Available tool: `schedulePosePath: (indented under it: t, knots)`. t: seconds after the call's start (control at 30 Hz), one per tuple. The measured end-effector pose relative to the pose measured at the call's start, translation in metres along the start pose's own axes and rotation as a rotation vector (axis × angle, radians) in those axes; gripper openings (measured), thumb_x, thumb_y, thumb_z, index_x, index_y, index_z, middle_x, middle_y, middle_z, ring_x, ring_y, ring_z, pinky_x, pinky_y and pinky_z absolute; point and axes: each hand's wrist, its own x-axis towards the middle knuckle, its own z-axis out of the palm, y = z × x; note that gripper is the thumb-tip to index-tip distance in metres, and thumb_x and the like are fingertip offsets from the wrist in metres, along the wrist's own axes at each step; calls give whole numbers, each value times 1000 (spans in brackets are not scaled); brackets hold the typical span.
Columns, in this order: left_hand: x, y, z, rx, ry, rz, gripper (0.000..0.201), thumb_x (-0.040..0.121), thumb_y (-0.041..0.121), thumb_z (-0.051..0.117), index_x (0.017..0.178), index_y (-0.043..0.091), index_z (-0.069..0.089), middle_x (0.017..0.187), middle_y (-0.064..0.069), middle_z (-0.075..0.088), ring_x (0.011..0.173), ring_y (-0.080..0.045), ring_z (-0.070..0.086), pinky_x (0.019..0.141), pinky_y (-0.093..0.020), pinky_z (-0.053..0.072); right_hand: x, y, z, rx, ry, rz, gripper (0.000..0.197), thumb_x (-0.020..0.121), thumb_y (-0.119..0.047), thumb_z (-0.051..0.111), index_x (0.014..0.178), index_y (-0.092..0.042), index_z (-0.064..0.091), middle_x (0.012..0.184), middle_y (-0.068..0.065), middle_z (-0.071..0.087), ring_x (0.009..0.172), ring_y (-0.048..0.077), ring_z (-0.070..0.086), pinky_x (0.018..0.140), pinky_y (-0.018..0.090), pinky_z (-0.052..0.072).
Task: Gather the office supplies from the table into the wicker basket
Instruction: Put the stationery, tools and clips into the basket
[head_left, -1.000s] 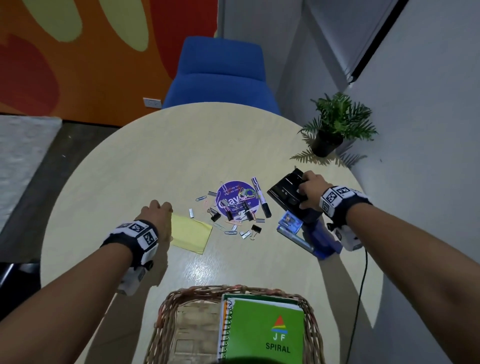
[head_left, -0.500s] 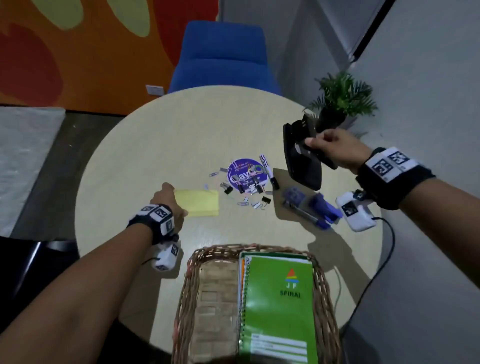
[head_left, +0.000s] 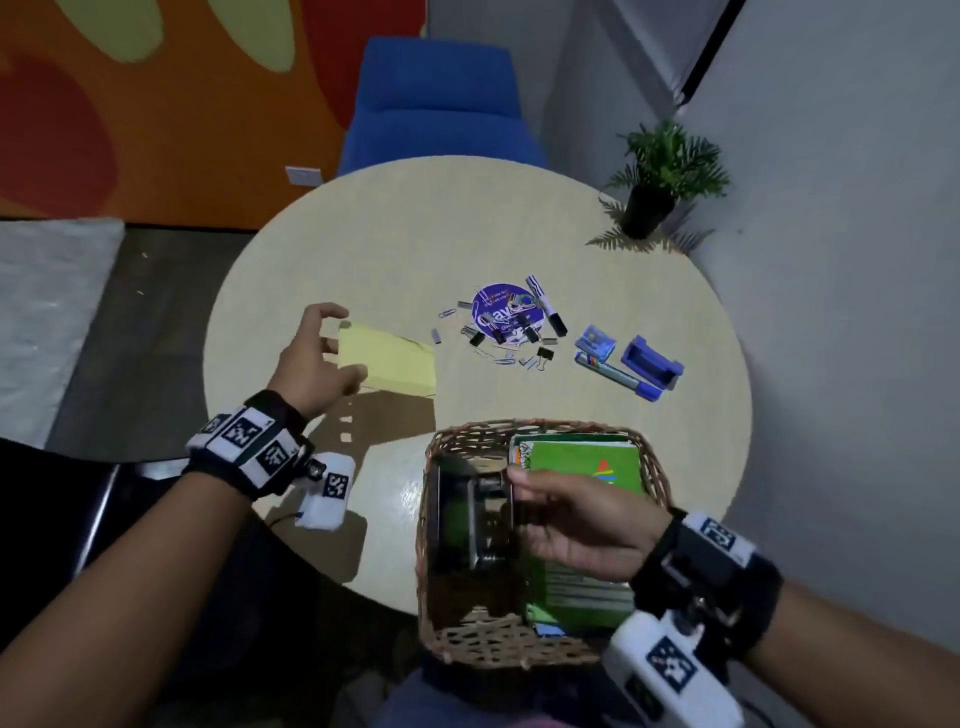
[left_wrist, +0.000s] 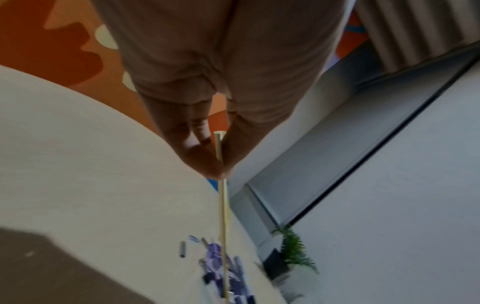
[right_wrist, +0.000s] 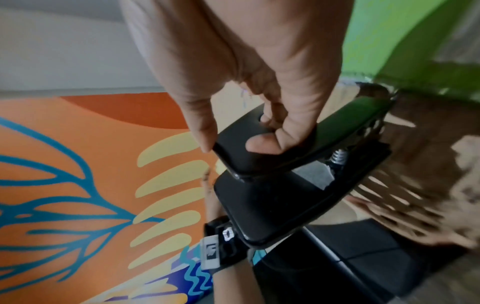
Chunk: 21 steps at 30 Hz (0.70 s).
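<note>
My right hand (head_left: 561, 512) grips a black hole punch (head_left: 470, 514) by its lever and holds it inside the left half of the wicker basket (head_left: 524, 657); the right wrist view shows the fingers curled round the punch (right_wrist: 285, 185). A green spiral notebook (head_left: 582, 462) lies in the basket's right half. My left hand (head_left: 317, 358) pinches the near end of a yellow notepad (head_left: 389, 361), lifted above the round table (head_left: 332, 249); the left wrist view shows the notepad (left_wrist: 222, 205) edge-on between thumb and fingers. Binder clips and paper clips (head_left: 511, 343) lie around a purple disc (head_left: 501, 312).
A marker (head_left: 545, 310), a small blue box (head_left: 597, 340), a blue pen (head_left: 615, 374) and a blue stapler (head_left: 652, 361) lie at the table's right. A potted plant (head_left: 660, 182) stands at the far right edge. A blue chair (head_left: 439, 104) stands behind the table.
My right hand has carried the hole punch from above the table's right side down into the basket. My left hand has lifted the yellow notepad off the table.
</note>
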Motion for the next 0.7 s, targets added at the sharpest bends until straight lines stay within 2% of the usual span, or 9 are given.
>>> schedulePosePath:
  t: [0.07, 0.17, 0.27, 0.33, 0.4, 0.47, 0.5, 0.6, 0.7]
  knots:
    - [-18, 9, 0, 3, -78, 83, 43, 80, -6, 65, 104, 28, 51, 112, -7, 55, 79, -25, 61, 67, -39, 59, 11, 20, -2, 9, 4, 53, 29, 69, -25, 82, 92, -13, 68, 90, 4, 69, 65, 11, 61, 58, 16, 54]
    - [-44, 17, 8, 61, -171, 140, 26, 80, 0, 66, 95, 20, 64, 110, 2, 60, 64, -20, 62, 70, -39, 58, 19, 39, -1, 16, 71, 92, 19, 73, -21, 74, 89, -12, 67, 85, 3, 69, 62, 10, 61, 55, 14, 55]
    - [-61, 17, 18, 130, -214, 152, 23, 76, 8, 74, 93, 23, 68, 106, 5, 65, 68, -25, 63, 63, -28, 51, 21, 49, -5, 68, 143, 82, 22, 71, -19, 74, 89, -10, 66, 86, 3, 64, 59, 9, 60, 54, 15, 55]
    - [-67, 15, 24, 145, -234, 139, 22, 74, 11, 77, 89, 25, 69, 99, 5, 68, 74, -30, 65, 63, -26, 48, 21, 51, -6, 91, 170, 68, 22, 70, -18, 74, 88, -8, 66, 86, 4, 63, 58, 10, 61, 55, 16, 56]
    - [-70, 15, 29, 177, -245, 138, 17, 76, 12, 75, 87, 24, 71, 83, 9, 68, 72, -23, 65, 66, -27, 50, 21, 52, -6, 55, 195, 61, 24, 68, -20, 76, 86, -7, 66, 81, 4, 64, 56, 10, 60, 55, 17, 57]
    - [-72, 15, 34, 224, -269, 159, 12, 82, 13, 68, 88, 23, 72, 67, 13, 66, 66, -14, 63, 67, -27, 50, 24, 54, -8, -58, 225, 63, 37, 60, -28, 82, 87, -8, 66, 79, 3, 60, 60, 10, 57, 54, 18, 56]
    - [-71, 15, 37, 246, -286, 172, 13, 85, 13, 65, 90, 22, 73, 66, 14, 65, 66, -12, 63, 69, -29, 52, 26, 56, -10, -121, 240, 57, 47, 54, -34, 86, 88, -10, 66, 80, 2, 58, 63, 9, 55, 55, 18, 55]
    - [-68, 14, 43, 329, -338, 200, 16, 88, 13, 60, 92, 21, 73, 84, 13, 67, 69, -9, 64, 76, -32, 55, 31, 59, -16, -201, 248, 22, 63, 40, -47, 90, 87, -16, 63, 77, -2, 57, 64, 6, 54, 58, 17, 53]
    - [-65, 9, 50, 445, -397, 178, 14, 84, 13, 63, 89, 22, 72, 91, 6, 66, 65, -6, 62, 71, -24, 50, 30, 58, -21, -223, 241, -2, 62, 46, -44, 88, 93, -14, 61, 80, 0, 62, 64, 6, 59, 59, 17, 54]
